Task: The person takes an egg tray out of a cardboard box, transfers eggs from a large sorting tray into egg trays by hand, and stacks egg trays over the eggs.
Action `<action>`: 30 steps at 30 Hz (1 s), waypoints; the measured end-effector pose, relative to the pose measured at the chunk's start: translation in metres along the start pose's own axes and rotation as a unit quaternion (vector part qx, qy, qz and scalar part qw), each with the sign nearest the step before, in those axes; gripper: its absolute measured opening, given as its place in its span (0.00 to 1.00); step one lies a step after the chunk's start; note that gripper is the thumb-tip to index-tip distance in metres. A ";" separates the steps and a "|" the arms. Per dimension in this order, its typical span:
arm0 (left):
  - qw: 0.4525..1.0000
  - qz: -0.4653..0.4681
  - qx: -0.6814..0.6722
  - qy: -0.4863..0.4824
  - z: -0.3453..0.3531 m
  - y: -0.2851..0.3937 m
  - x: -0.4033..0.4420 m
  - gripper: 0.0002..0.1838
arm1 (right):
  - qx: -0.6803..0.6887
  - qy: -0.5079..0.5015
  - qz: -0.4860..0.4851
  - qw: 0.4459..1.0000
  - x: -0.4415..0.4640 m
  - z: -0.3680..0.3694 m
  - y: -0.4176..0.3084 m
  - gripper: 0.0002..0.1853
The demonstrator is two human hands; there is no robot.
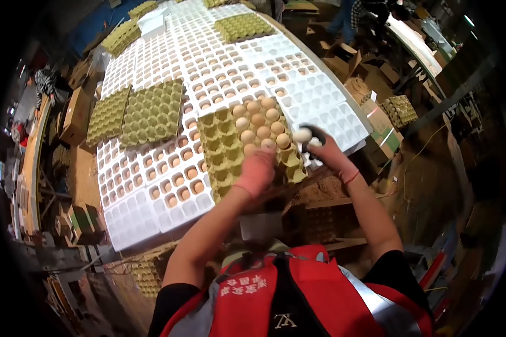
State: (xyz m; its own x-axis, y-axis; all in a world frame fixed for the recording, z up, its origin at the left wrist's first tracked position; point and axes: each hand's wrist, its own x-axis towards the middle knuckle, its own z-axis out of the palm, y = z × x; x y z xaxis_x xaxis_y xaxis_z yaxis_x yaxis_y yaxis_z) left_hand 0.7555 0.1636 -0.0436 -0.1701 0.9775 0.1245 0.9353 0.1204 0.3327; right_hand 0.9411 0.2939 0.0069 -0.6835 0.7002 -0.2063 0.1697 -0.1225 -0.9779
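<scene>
A yellowish-green pulp egg tray (216, 143) lies on the white foam trays near the table's front edge. Brown eggs (258, 119) fill several of its cups, and the cups on its left side hold none. My left hand (257, 171) reaches over the tray's front part, its fingers closed around an egg (267, 145) at the front of the group. Just right of the tray, my right hand (330, 155) is closed, with a pale egg (302, 135) at its fingertips. A dark rounded thing beside those fingers is too unclear to name.
White foam trays (134, 218) cover the table, many with eggs in their cups. Two more pulp trays (152, 112) lie to the left, another pulp tray (243, 27) farther back. Cardboard boxes (381, 129) stand right of the table. Other people work in the background.
</scene>
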 end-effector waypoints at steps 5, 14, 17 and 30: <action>0.711 -0.263 -0.645 -0.092 -0.090 -0.021 -0.059 0.29 | -0.599 0.034 -0.167 0.782 0.039 0.034 0.010 0.28; 0.980 0.066 0.186 -0.016 0.015 -0.024 -0.055 0.16 | 0.023 -0.009 0.002 1.000 0.036 0.020 0.012 0.24; 0.984 -0.091 -0.145 0.045 -0.057 -0.021 -0.083 0.21 | 0.106 -0.097 -0.002 0.990 -0.002 0.061 -0.001 0.26; 0.961 -0.256 0.030 0.104 -0.056 -0.162 -0.258 0.18 | -0.557 -0.194 -0.311 0.745 0.002 0.329 0.032 0.18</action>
State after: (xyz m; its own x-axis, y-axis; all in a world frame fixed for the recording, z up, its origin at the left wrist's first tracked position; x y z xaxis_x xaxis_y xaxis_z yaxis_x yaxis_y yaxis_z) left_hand 0.6304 -0.1175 -0.0776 -0.6647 0.7329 0.1449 0.7280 0.5918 0.3462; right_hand 0.7115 0.0593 -0.0367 -0.9931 0.0952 0.0678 0.0709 0.9520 -0.2979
